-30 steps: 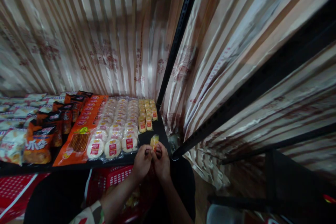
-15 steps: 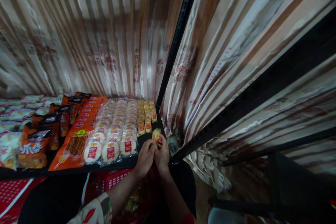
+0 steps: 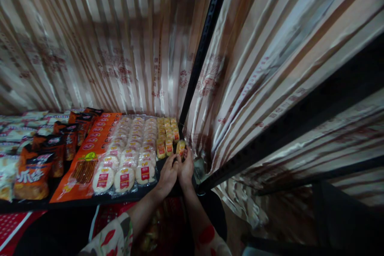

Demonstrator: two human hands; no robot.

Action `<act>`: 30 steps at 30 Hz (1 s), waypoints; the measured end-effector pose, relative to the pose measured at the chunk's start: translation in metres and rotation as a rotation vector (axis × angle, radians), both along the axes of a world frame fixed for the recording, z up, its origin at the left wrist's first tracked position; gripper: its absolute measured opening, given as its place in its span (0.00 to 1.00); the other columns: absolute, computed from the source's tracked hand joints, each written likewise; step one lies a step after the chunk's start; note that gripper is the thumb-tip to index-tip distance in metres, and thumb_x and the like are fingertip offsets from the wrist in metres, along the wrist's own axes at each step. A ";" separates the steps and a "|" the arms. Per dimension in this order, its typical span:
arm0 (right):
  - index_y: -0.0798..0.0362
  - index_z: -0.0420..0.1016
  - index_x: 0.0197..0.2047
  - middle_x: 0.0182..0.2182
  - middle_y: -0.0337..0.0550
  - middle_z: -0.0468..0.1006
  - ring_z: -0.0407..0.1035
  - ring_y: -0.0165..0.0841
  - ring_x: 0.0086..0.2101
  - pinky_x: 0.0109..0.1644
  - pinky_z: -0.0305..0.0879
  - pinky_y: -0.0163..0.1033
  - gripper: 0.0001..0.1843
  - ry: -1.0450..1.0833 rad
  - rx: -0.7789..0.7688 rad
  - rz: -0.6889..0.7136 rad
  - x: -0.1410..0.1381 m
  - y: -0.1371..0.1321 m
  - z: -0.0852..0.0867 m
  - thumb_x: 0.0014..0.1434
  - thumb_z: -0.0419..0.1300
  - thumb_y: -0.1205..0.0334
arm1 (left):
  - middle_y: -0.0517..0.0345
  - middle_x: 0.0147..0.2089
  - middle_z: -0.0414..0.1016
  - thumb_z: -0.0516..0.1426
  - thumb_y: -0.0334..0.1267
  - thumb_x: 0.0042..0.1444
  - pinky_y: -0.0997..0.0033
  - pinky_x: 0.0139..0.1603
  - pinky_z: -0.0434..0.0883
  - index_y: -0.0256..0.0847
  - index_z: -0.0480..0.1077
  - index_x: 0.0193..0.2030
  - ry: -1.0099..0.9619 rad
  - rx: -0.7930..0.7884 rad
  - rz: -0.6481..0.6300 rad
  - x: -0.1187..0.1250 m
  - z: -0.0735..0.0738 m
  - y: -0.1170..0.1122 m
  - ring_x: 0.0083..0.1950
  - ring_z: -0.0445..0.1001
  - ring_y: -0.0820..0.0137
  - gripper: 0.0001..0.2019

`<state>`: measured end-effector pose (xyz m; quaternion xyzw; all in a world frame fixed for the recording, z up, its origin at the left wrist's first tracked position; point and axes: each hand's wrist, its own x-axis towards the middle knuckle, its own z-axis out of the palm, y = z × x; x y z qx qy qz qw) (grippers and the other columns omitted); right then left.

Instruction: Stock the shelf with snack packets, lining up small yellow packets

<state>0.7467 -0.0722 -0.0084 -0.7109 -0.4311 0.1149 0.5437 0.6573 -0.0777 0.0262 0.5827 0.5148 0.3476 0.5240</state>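
My left hand [image 3: 168,175] and my right hand [image 3: 186,168] are side by side over the right end of a black shelf [image 3: 126,197]. Together they pinch a small yellow snack packet [image 3: 181,148], held upright just in front of the rows of small yellow packets [image 3: 167,136] at the shelf's right end. Left of those lie rows of round white cakes with red labels [image 3: 129,156].
An orange packet strip [image 3: 88,156] and dark orange snack bags [image 3: 45,160] fill the shelf's left part. A black upright post [image 3: 204,44] rises beside my hands. Striped satin curtains hang behind and to the right. A red basket [image 3: 114,212] sits below the shelf.
Both hands have moved forward and up over the shelf, carrying the yellow packet closer to the rows of yellow packets.
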 end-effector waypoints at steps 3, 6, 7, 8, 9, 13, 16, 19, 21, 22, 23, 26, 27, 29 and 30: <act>0.58 0.61 0.59 0.50 0.56 0.69 0.66 0.41 0.49 0.54 0.61 0.48 0.29 -0.020 -0.029 -0.008 0.003 0.010 0.001 0.53 0.51 0.59 | 0.47 0.63 0.63 0.50 0.34 0.56 0.60 0.67 0.52 0.36 0.68 0.54 0.006 0.010 0.003 -0.001 -0.003 0.003 0.65 0.58 0.63 0.19; 0.57 0.63 0.57 0.52 0.55 0.69 0.63 0.42 0.52 0.56 0.59 0.49 0.28 -0.053 -0.009 -0.013 0.005 0.020 0.001 0.53 0.52 0.58 | 0.49 0.63 0.64 0.50 0.34 0.56 0.60 0.67 0.52 0.38 0.68 0.53 -0.009 0.004 0.009 -0.001 -0.008 0.005 0.65 0.58 0.63 0.19; 0.56 0.64 0.57 0.52 0.55 0.69 0.63 0.42 0.52 0.57 0.58 0.50 0.28 -0.066 -0.001 -0.019 0.005 0.023 0.000 0.53 0.52 0.58 | 0.50 0.63 0.64 0.50 0.34 0.56 0.61 0.67 0.51 0.38 0.68 0.53 -0.014 -0.005 0.011 -0.001 -0.009 0.006 0.66 0.58 0.64 0.19; 0.57 0.64 0.57 0.52 0.55 0.69 0.62 0.43 0.53 0.57 0.58 0.50 0.27 -0.079 0.004 -0.023 0.005 0.025 0.000 0.53 0.51 0.58 | 0.50 0.63 0.63 0.50 0.34 0.55 0.61 0.67 0.51 0.38 0.68 0.53 -0.015 -0.015 0.013 -0.001 -0.010 0.007 0.66 0.58 0.64 0.19; 0.58 0.64 0.56 0.51 0.56 0.70 0.62 0.43 0.53 0.57 0.57 0.50 0.27 -0.090 0.004 -0.026 0.005 0.027 -0.001 0.53 0.51 0.58 | 0.50 0.63 0.63 0.50 0.33 0.55 0.61 0.67 0.50 0.38 0.68 0.53 -0.014 -0.020 0.014 -0.001 -0.010 0.008 0.66 0.58 0.64 0.19; 0.59 0.64 0.56 0.50 0.56 0.71 0.64 0.43 0.52 0.57 0.58 0.51 0.28 -0.078 0.014 -0.018 0.006 0.035 -0.004 0.53 0.52 0.58 | 0.49 0.63 0.64 0.49 0.33 0.55 0.59 0.68 0.50 0.38 0.68 0.54 -0.015 -0.012 0.009 -0.001 -0.009 0.012 0.65 0.58 0.64 0.19; 0.56 0.64 0.57 0.51 0.54 0.71 0.65 0.42 0.51 0.56 0.60 0.49 0.27 -0.044 0.042 -0.014 0.008 0.039 -0.006 0.54 0.53 0.57 | 0.51 0.63 0.63 0.50 0.35 0.55 0.60 0.68 0.48 0.39 0.68 0.54 -0.019 -0.027 0.012 -0.002 -0.010 0.013 0.66 0.57 0.64 0.19; 0.55 0.64 0.57 0.51 0.53 0.71 0.66 0.41 0.50 0.54 0.62 0.48 0.27 -0.018 0.047 -0.015 0.009 0.042 -0.007 0.54 0.53 0.56 | 0.51 0.63 0.63 0.49 0.36 0.56 0.61 0.68 0.47 0.39 0.68 0.54 -0.017 -0.019 0.011 -0.003 -0.010 0.012 0.66 0.56 0.64 0.19; 0.56 0.65 0.56 0.51 0.53 0.71 0.66 0.41 0.49 0.54 0.62 0.48 0.27 -0.008 0.041 -0.019 0.009 0.044 -0.007 0.54 0.54 0.56 | 0.50 0.63 0.63 0.49 0.35 0.56 0.60 0.68 0.48 0.38 0.68 0.54 -0.005 -0.010 0.011 -0.002 -0.011 0.011 0.66 0.57 0.65 0.19; 0.56 0.65 0.56 0.51 0.53 0.71 0.67 0.40 0.49 0.53 0.63 0.47 0.27 -0.003 0.040 -0.018 0.009 0.045 -0.007 0.54 0.54 0.57 | 0.49 0.63 0.63 0.48 0.35 0.56 0.60 0.68 0.48 0.38 0.68 0.54 0.002 -0.007 0.013 -0.002 -0.011 0.011 0.66 0.57 0.65 0.20; 0.55 0.66 0.56 0.51 0.52 0.71 0.67 0.40 0.48 0.53 0.63 0.47 0.26 0.002 0.040 -0.012 0.009 0.046 -0.007 0.53 0.54 0.57 | 0.49 0.63 0.63 0.48 0.35 0.56 0.60 0.68 0.49 0.37 0.68 0.54 0.006 -0.002 0.017 -0.002 -0.012 0.011 0.66 0.57 0.65 0.20; 0.55 0.67 0.54 0.49 0.51 0.72 0.68 0.39 0.47 0.53 0.63 0.47 0.25 0.010 0.040 0.016 0.008 0.047 -0.008 0.53 0.55 0.57 | 0.51 0.62 0.65 0.49 0.34 0.55 0.59 0.68 0.49 0.39 0.69 0.53 0.004 0.007 0.038 0.000 -0.014 0.012 0.66 0.57 0.64 0.19; 0.55 0.68 0.54 0.49 0.51 0.72 0.68 0.39 0.47 0.52 0.64 0.47 0.25 0.011 0.037 0.023 0.008 0.048 -0.008 0.53 0.55 0.57 | 0.52 0.62 0.65 0.49 0.34 0.55 0.59 0.68 0.49 0.40 0.69 0.52 0.001 0.007 0.044 0.000 -0.015 0.012 0.66 0.57 0.64 0.19; 0.55 0.68 0.54 0.48 0.52 0.73 0.68 0.39 0.46 0.52 0.64 0.47 0.25 0.012 0.028 0.031 0.008 0.048 -0.010 0.53 0.54 0.56 | 0.52 0.62 0.65 0.49 0.34 0.55 0.60 0.68 0.49 0.40 0.69 0.52 0.001 0.004 0.048 0.001 -0.016 0.012 0.66 0.57 0.64 0.19; 0.55 0.68 0.54 0.48 0.52 0.73 0.68 0.39 0.46 0.52 0.64 0.47 0.26 0.014 0.027 0.033 0.008 0.047 -0.011 0.53 0.54 0.56 | 0.52 0.62 0.65 0.49 0.35 0.55 0.60 0.68 0.49 0.40 0.69 0.53 0.001 0.004 0.046 0.001 -0.017 0.013 0.66 0.57 0.65 0.19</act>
